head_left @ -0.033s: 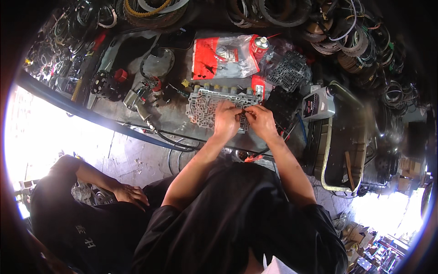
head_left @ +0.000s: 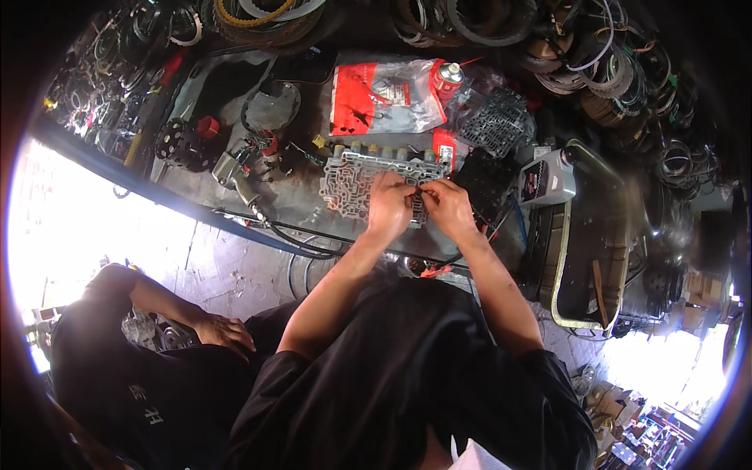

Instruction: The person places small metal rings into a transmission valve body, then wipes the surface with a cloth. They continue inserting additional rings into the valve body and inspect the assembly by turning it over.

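**Both hands being worked over a metal valve plate on a crowded counter**

A grimy grey counter is being crowded by a red-and-clear plastic bag, a red spray can and a grey container; coiled belts and rings are being kept along the wall behind. The maze-patterned metal valve plate is lying flat at the counter's middle. The left hand and right hand are being held together over its right part, fingers curled and pinching something too small to tell. Another person's hand is being rested lower left.
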`<state>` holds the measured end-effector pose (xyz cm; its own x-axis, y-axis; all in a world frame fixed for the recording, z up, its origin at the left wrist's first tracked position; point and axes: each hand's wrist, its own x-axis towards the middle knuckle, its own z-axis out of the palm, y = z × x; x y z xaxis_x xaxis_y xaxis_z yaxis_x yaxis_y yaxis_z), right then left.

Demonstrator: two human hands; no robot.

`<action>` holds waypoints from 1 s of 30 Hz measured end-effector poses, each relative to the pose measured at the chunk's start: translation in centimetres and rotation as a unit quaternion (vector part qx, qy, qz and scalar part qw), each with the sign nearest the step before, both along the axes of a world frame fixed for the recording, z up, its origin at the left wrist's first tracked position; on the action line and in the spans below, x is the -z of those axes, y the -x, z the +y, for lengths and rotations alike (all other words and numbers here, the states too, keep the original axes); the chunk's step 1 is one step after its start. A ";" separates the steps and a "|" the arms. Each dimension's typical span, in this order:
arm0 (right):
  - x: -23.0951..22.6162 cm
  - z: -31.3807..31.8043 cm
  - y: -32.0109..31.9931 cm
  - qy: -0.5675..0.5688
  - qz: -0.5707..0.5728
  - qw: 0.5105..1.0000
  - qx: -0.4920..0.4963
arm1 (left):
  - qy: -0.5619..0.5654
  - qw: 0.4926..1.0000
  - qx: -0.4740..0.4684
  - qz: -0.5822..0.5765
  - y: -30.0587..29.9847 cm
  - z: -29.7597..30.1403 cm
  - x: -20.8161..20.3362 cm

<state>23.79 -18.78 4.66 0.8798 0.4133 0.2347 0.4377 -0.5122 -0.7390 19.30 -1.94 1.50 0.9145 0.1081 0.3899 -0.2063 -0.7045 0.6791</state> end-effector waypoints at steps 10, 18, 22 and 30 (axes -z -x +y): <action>-0.6 0.6 -0.6 0.109 -0.098 0.986 -0.084 | 0.015 0.999 -0.047 -0.012 1.4 1.4 -2.5; -0.7 0.6 -1.1 0.154 -0.093 0.977 -0.116 | -0.015 0.996 -0.089 -0.016 3.8 5.5 -2.9; -0.5 0.9 -0.4 0.173 -0.094 0.976 -0.090 | 0.000 0.996 -0.087 -0.017 4.4 6.0 -2.1; -0.1 0.2 -0.1 0.009 0.020 0.999 0.032 | -0.092 0.990 -0.098 0.046 3.8 8.2 -1.7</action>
